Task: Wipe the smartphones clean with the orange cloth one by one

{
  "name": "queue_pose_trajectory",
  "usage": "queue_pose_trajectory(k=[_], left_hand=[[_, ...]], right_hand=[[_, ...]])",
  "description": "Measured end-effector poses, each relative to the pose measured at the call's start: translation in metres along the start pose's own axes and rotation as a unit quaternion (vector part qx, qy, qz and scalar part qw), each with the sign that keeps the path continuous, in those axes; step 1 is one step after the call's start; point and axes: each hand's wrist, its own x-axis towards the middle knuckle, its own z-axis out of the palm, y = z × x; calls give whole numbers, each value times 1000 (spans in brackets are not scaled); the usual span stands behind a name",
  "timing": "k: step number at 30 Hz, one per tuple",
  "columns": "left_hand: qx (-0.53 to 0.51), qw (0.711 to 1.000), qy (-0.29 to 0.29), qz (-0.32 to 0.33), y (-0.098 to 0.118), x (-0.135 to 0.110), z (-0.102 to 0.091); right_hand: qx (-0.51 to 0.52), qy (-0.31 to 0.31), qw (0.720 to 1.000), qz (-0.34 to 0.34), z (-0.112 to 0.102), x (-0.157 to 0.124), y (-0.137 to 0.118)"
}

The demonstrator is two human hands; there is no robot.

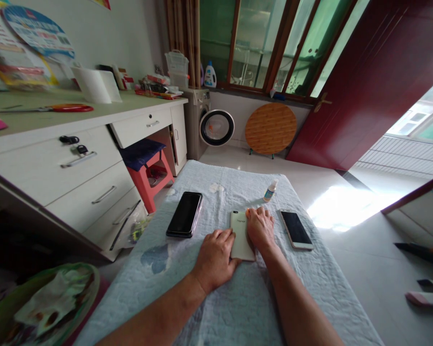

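A white smartphone (241, 242) marked "honor" lies back side up on the cloth-covered table (216, 187). My left hand (216, 254) grips its left edge and lower end, fingers closed along the side. Pressed on its upper right part is my right hand (261, 226), with fingers bent together over a small orange thing (248, 212) that is mostly hidden. To the left rests a black smartphone (185, 215), screen up. A white smartphone with a dark screen (296, 229) lies to the right. Behind my right hand stands a small spray bottle (270, 191).
On the left is a white desk (144, 103) with drawers, and a red stool (151, 178) beside it. A bin (97, 274) with waste stands at the lower left. Beyond the table are a washing machine (195, 125) with its door open and a round wooden tabletop (270, 129).
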Motion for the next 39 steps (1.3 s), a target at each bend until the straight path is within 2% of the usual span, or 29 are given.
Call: queue_pose_trajectory(k=[4, 16, 19, 28, 34, 39], left_hand=[[-3, 1000, 6, 8, -1, -1, 1], [-6, 1000, 7, 11, -2, 1, 0], [-1, 1000, 1, 2, -3, 2, 0], [2, 1000, -5, 2, -6, 4, -1], [-3, 1000, -13, 0, -9, 5, -1], [-2, 1000, -11, 5, -10, 5, 0]], right_hand=[[16, 5, 999, -48, -2, -4, -4], [72, -32, 978, -194, -9, -13, -20], [66, -22, 982, -174, -7, -11, -17], [23, 10, 999, -43, -3, -4, 4], [19, 13, 1000, -10, -6, -4, 4], [11, -13, 1000, 3, -11, -2, 5]])
